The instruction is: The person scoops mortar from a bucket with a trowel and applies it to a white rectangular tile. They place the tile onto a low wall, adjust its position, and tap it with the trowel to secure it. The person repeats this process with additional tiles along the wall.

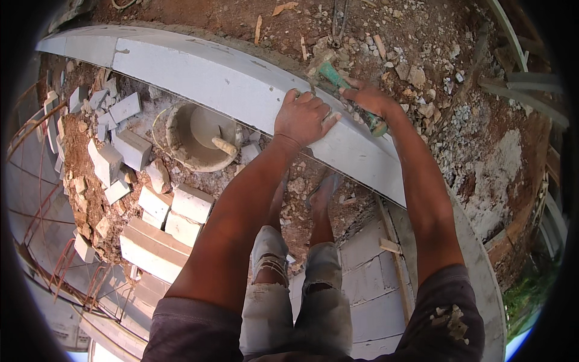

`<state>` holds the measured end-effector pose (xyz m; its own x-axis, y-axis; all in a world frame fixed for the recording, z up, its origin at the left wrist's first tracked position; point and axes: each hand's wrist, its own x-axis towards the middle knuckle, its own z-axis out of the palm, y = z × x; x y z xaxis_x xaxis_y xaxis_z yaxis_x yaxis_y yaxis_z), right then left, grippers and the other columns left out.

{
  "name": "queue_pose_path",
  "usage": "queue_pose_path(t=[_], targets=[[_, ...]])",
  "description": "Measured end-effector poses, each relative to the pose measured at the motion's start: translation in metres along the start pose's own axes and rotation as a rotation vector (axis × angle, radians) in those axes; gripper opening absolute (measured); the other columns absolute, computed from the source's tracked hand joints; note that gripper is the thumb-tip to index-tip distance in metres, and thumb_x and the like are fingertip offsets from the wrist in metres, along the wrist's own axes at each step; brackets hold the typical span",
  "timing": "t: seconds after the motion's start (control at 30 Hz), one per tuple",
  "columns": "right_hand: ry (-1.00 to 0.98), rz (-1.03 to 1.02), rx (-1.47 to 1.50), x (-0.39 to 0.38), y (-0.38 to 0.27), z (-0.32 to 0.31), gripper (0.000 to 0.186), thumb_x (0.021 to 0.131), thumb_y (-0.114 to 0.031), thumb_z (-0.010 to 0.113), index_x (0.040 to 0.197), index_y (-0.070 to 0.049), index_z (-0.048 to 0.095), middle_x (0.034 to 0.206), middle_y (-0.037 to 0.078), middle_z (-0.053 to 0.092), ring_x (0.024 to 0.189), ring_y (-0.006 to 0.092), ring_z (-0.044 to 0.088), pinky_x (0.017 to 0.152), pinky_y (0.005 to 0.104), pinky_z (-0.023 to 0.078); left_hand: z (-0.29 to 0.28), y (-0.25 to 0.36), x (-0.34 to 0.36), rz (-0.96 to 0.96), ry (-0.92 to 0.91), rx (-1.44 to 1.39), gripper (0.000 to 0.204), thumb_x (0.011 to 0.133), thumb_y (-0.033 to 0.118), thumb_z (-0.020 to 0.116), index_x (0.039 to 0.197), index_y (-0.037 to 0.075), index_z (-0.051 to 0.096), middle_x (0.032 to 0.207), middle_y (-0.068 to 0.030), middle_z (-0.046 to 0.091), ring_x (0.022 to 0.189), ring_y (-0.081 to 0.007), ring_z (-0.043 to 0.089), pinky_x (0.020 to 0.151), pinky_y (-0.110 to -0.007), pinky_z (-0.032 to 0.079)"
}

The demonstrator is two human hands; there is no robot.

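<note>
Left hand (303, 118) presses white block wall (217, 78) outdoors.

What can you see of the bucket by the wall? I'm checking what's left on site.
The bucket is round, pale grey and crusted with dried mortar, standing upright and open on the rubble-strewn ground, just below the white block wall. A light wooden handle sticks up out of it; the tool's other end is hidden. Inside looks smeared grey; how full it is cannot be told. Broken white blocks lie close to its left. Neither hand touches it.
</note>
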<state>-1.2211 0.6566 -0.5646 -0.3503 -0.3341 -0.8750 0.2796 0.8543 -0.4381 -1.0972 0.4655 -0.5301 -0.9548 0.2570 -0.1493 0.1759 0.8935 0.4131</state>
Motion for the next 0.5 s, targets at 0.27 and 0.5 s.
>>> queue_pose_path(t=[0.27, 0.5], targets=[[-0.111, 0.085, -0.149, -0.021, 0.039, -0.003, 0.075, 0.090, -0.051, 0.062, 0.147, -0.004, 0.046, 0.137, 0.023, 0.057, 0.125, 0.0309, 0.054, 0.107, 0.0375, 0.040, 0.006, 0.000, 0.000, 0.022, 0.030, 0.032, 0.040, 0.096, 0.046, 0.054, 0.080, 0.014, 0.073, 0.083, 0.0009, 0.069, 0.087, -0.0167, 0.058, 0.090, -0.040, 0.036], [0.117, 0.007, 0.172, -0.095, 0.084, -0.007, 0.081, 0.091, -0.053, 0.062, 0.151, -0.004, 0.039, 0.144, 0.019, 0.051, 0.131, 0.0276, 0.049, 0.110, 0.0319, 0.034, 0.002, 0.001, -0.003, -0.001, -0.018, 0.078, 0.042, 0.097, 0.049, 0.051, 0.091, 0.015, 0.075, 0.090, 0.0002, 0.071, 0.098, -0.0166, 0.059, 0.095, -0.042, 0.036]])
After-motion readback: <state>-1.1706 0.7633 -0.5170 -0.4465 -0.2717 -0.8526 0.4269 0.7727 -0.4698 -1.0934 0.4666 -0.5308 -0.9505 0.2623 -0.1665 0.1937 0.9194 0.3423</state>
